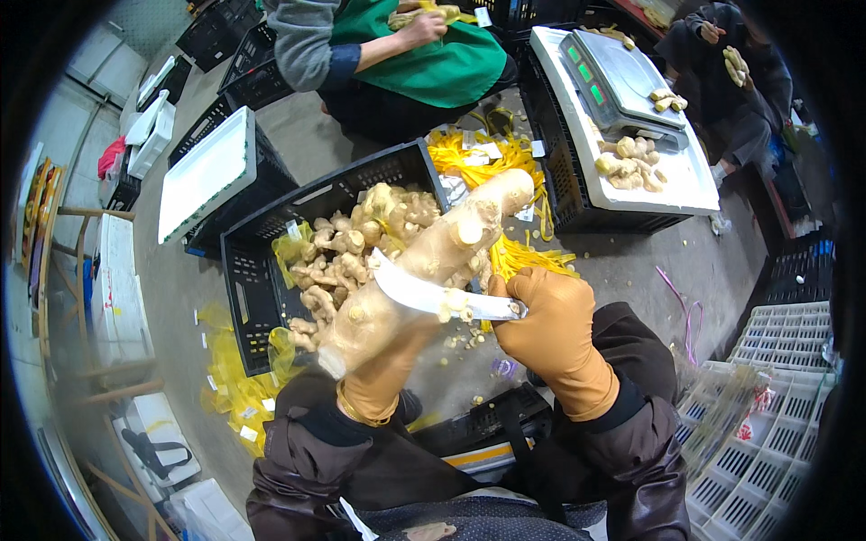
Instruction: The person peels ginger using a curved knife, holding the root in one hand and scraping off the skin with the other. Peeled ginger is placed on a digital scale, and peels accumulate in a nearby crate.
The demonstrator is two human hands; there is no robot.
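My left hand (389,368), in an orange glove, grips a large ginger root (433,250) from below, and the root hides most of its fingers. The root slants up to the right. In my right hand (544,331), also gloved, is the handle end of a curved knife (413,287). Its pale blade lies across the root's near side, and small cut ginger bits stick to the blade near the handle. Below and beyond the root stands a black plastic crate (254,291) holding a heap of ginger pieces (338,250).
Yellow mesh bags (237,379) with tags lie left of the crate; more yellow netting (480,152) is behind it. A digital scale (626,81) and ginger rest on a white foam lid (609,193). A person in a green apron (419,67) works opposite. White plastic crates (764,406) stand right.
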